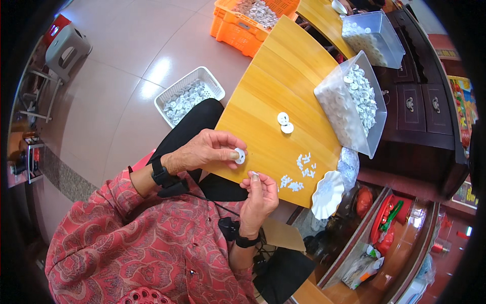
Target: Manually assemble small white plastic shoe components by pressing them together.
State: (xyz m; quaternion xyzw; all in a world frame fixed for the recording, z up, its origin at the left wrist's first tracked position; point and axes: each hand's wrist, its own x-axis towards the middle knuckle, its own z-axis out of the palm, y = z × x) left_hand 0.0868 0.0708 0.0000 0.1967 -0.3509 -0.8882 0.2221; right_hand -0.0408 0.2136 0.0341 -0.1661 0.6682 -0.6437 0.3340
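Over the near edge of the table, my left hand [223, 150] is closed in a pinch on a round white disc [240, 157] with small holes in it. To its right and a bit nearer, my right hand [259, 198] has thumb and forefinger pressed together; whatever is between the tips is too small to make out. Two white discs [287, 128] lie partly overlapping on the wooden table [273, 76], beyond my hands. Small white plastic pieces [291, 183] are scattered in loose groups to the right of my right hand.
A clear bin [349, 116] of white discs stands at the table's right edge, another clear bin [374, 43] beyond. A scalloped white dish [328, 195] sits at the near right corner. On the floor are a white basket [215, 83] and an orange crate [238, 33]. An open drawer [377, 243] is at lower right.
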